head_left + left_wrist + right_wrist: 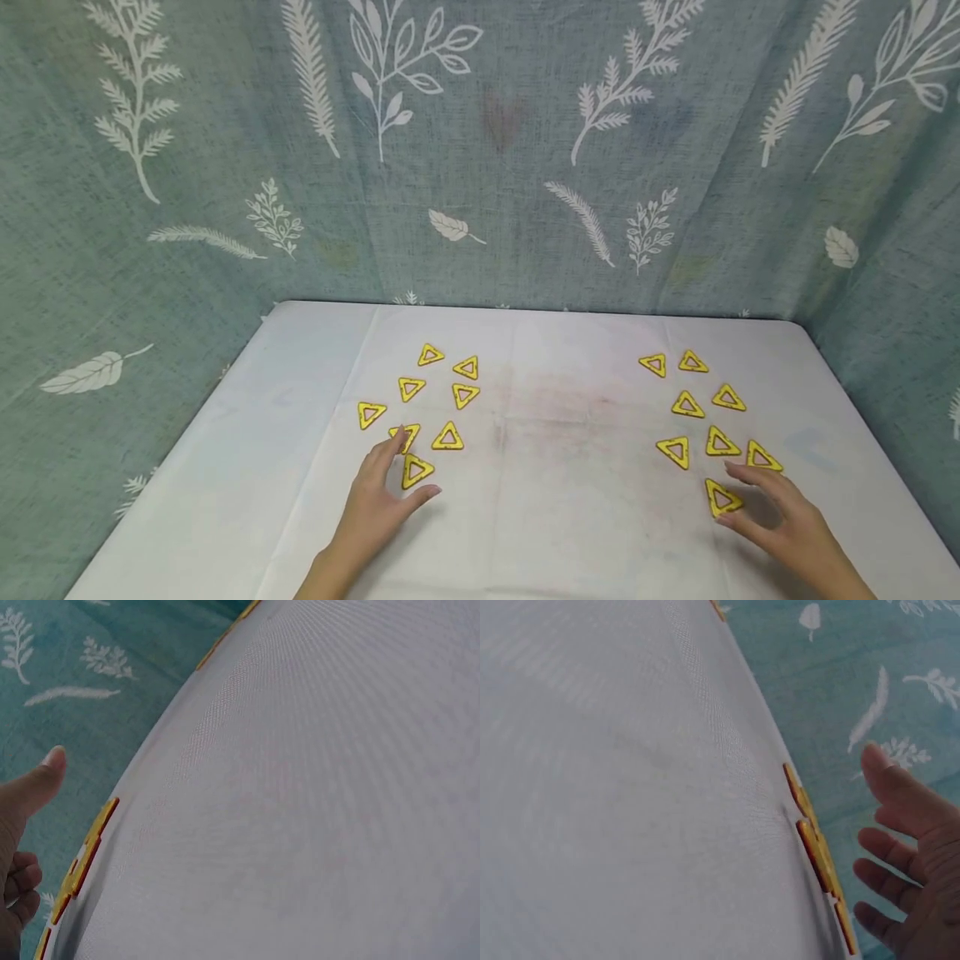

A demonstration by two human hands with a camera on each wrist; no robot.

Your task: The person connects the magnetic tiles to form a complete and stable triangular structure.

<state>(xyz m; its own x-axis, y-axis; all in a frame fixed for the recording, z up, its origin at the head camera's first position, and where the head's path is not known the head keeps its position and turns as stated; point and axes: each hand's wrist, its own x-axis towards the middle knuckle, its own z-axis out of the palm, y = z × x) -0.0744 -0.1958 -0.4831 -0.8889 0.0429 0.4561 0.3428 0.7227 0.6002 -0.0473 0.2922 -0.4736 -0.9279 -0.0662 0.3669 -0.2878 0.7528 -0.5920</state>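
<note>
Yellow Triangles (448, 446) Lying Close, Fingers Risking a Nudge

Sixteen flat, hollow pieces are lying in two loose groups of eight on a creased white table covering (570, 517). Your left hand (378, 496) is holding nothing: its thumb is standing wide of the fingers, a fingertip is overlapping one partly hidden triangle (414, 432) in the head view, and the group's nearest triangle (407, 472) is showing between finger and thumb. Your right hand (783, 518) is also gripping nothing, thumb and forefinger making a broad C around the nearest right-hand triangle (712, 497). Whether any fingertip is touching, you cannot tell.

Crowding is probably posing the main danger: your right forefinger is arching just beside a neighbouring triangle (751, 454), so a closing pinch could be knocking that one askew. Thinness is adding to it, since a shallow pinch could be sliding off. Your left fingers are masking their piece, so you could be misjudging its edge and pushing it instead.
</note>
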